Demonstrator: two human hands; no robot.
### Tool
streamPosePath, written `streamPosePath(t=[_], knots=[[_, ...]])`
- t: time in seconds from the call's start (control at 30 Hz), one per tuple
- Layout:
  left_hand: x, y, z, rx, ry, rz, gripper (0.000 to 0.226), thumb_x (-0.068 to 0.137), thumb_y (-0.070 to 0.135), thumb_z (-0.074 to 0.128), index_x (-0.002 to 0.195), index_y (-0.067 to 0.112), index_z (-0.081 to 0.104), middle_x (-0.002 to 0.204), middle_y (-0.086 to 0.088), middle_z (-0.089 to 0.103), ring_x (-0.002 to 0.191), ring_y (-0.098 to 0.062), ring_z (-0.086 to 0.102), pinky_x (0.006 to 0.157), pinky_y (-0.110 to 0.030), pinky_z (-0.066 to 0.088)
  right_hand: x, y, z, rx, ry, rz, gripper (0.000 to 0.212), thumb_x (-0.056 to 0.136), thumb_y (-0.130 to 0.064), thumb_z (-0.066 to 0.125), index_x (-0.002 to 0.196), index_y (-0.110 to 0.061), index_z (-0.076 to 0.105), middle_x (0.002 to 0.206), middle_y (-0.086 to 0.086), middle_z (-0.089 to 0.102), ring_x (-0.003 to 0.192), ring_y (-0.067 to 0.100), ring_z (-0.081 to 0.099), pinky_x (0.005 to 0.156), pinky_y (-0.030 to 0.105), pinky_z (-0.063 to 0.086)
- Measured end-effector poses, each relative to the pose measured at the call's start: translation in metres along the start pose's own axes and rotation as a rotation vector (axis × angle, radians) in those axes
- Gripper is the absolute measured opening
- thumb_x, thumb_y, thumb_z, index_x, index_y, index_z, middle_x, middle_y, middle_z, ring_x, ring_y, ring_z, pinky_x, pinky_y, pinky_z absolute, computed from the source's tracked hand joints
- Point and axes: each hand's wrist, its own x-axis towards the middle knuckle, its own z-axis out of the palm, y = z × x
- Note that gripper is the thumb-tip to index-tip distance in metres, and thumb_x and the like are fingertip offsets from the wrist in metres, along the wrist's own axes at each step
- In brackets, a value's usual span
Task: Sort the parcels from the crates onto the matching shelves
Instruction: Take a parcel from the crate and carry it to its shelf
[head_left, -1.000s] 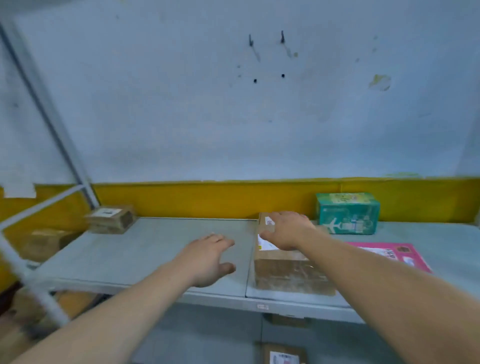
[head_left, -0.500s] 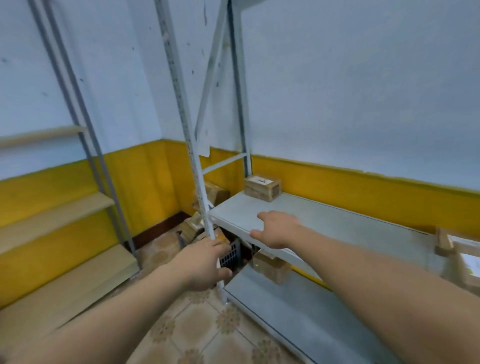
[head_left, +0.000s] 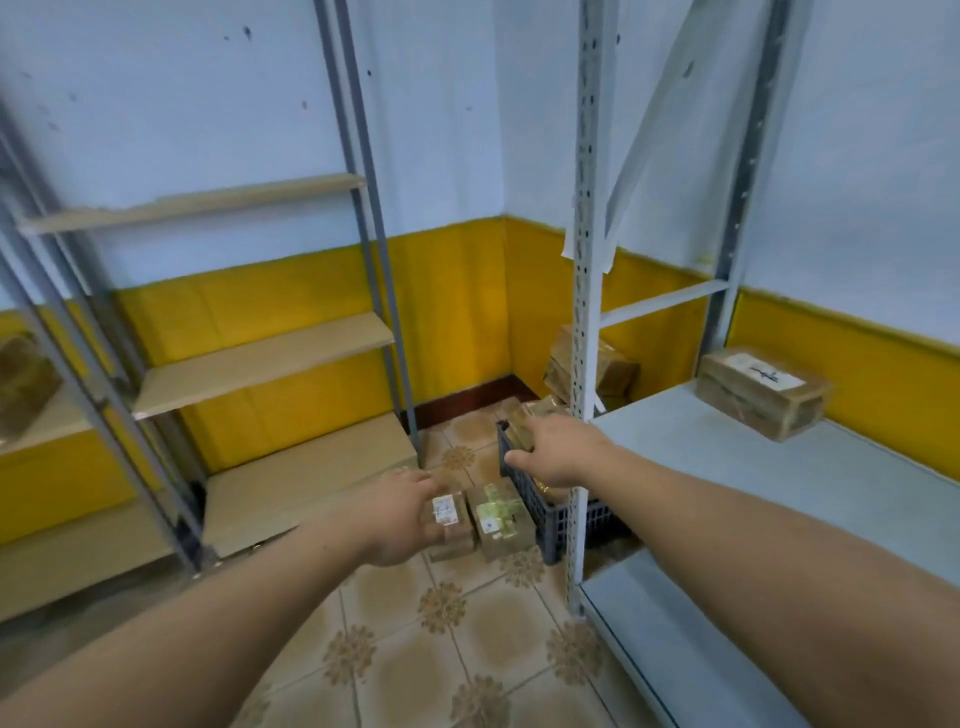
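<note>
Plainly, the parcels to be sorted lie low in the far corner. A dark plastic crate (head_left: 553, 525) stands on the tiled floor (head_left: 441, 623) against a white slotted post (head_left: 583, 312), with brown boxes (head_left: 521, 420) in it. Two more lie on the floor just left of it: a labelled parcel (head_left: 447, 519) and a taped parcel (head_left: 500, 519) crossed with yellow-green tape.

Both arms are stretched towards them and both hands are empty. The left hand (head_left: 397, 514) has its fingers loosely apart in line with the labelled parcel. The right hand (head_left: 561, 452) hangs over the crate's far-left corner, fingers relaxed and slightly spread. I cannot tell whether either touches anything.

The boxes look like stiff cardboard, small and probably light. Their glossy tape may be slick, so a hold across two opposite side faces should serve better than pinching a flap.

Another shelved parcel (head_left: 761, 392) sits on the grey metal shelf (head_left: 701, 467) at right, and bare wooden shelves (head_left: 260, 358) stand at left.
</note>
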Motion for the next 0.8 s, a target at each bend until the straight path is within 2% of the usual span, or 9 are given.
streamPosePath(t=[0.13, 0.3, 0.6, 0.7, 0.8], knots=[[0.036, -0.039, -0.003, -0.006, -0.019, -0.042, 0.063, 0.095, 0.051, 0.049, 0.150, 0.028, 0.030, 0.154, 0.002, 0.033, 0.137, -0.020, 0.036, 0.109, -0.034, 0.034, 0.069, -0.016, -0.002, -0.025, -0.054, -0.033, 0.075, 0.096, -0.063, 0.043, 0.155, -0.018, 0.030, 0.157, 0.011, 0.037, 0.140, 0.032, 0.040, 0.110, 0.047, 0.039], [0.095, -0.098, 0.004, -0.018, -0.049, -0.060, 0.066, 0.094, 0.052, 0.049, 0.152, 0.030, 0.025, 0.156, 0.001, 0.030, 0.138, -0.022, 0.035, 0.109, -0.036, 0.035, 0.153, -0.039, 0.009, -0.043, -0.106, -0.055, 0.073, 0.099, -0.059, 0.041, 0.156, -0.014, 0.028, 0.159, 0.012, 0.034, 0.142, 0.031, 0.037, 0.109, 0.041, 0.037], [0.254, -0.235, 0.015, -0.028, -0.148, 0.023, 0.066, 0.093, 0.051, 0.051, 0.151, 0.030, 0.028, 0.152, -0.001, 0.036, 0.135, -0.022, 0.037, 0.107, -0.036, 0.037, 0.311, -0.068, 0.040, 0.014, -0.229, 0.104, 0.072, 0.102, -0.055, 0.040, 0.157, -0.012, 0.022, 0.159, 0.015, 0.033, 0.142, 0.033, 0.036, 0.112, 0.041, 0.035], [0.308, -0.266, 0.015, -0.030, -0.225, 0.071, 0.064, 0.094, 0.048, 0.050, 0.151, 0.026, 0.029, 0.153, -0.003, 0.036, 0.135, -0.022, 0.038, 0.104, -0.033, 0.036, 0.346, -0.069, 0.048, 0.064, -0.244, 0.177, 0.066, 0.101, -0.054, 0.043, 0.153, -0.014, 0.033, 0.150, 0.013, 0.046, 0.130, 0.032, 0.048, 0.104, 0.041, 0.043], [0.350, -0.280, 0.015, -0.041, -0.268, 0.112, 0.063, 0.095, 0.048, 0.050, 0.150, 0.023, 0.031, 0.152, -0.004, 0.037, 0.135, -0.023, 0.038, 0.105, -0.032, 0.036, 0.373, -0.061, 0.055, 0.060, -0.252, 0.226, 0.063, 0.100, -0.055, 0.043, 0.149, -0.016, 0.038, 0.142, 0.012, 0.052, 0.121, 0.031, 0.054, 0.093, 0.039, 0.047]])
